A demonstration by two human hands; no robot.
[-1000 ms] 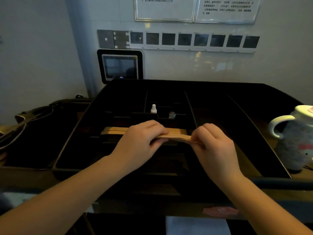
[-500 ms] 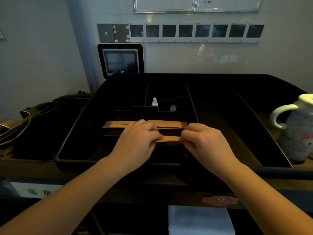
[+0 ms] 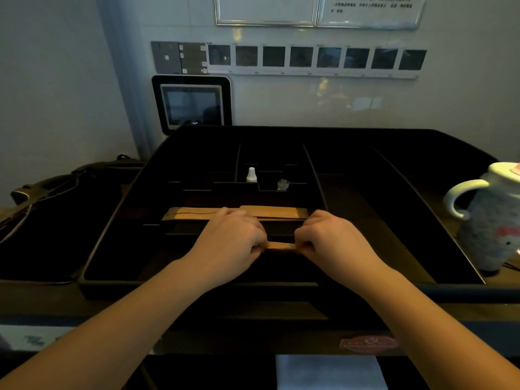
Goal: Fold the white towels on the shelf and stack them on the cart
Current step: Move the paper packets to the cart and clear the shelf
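Two hands over a black divided tray (image 3: pixel 112 240) on top of the cart (image 3: pixel 253 325). Left hand (image 3: pixel 233 243) and right hand (image 3: pixel 332 240) each have fingers curled, pinching the ends of a thin tan flat packet (image 3: pixel 281 245) held between them, just above the tray's front compartments. Knuckles up, hands near each other, only a short strip of packet visible between them. A stack of similar tan packets (image 3: pixel 275 212) lies in a tray slot just behind the hands. Further back in the small centre compartments: a small white bottle (image 3: pixel 251 175) upright, and a small clear wrapped item (image 3: pixel 282 184) beside it. White towel (image 3: pixel 329 371), folded, sits on a lower level of the cart, at bottom edge of view, below the tray, well apart from both hands. White mug with handle (image 3: pixel 489 218) stands right of the tray. Wall screen (image 3: pixel 192 104) behind the tray, row of dark squares (image 3: pixel 315 57) above it. Dark bag with cable (image 3: pixel 56 206) left of tray.
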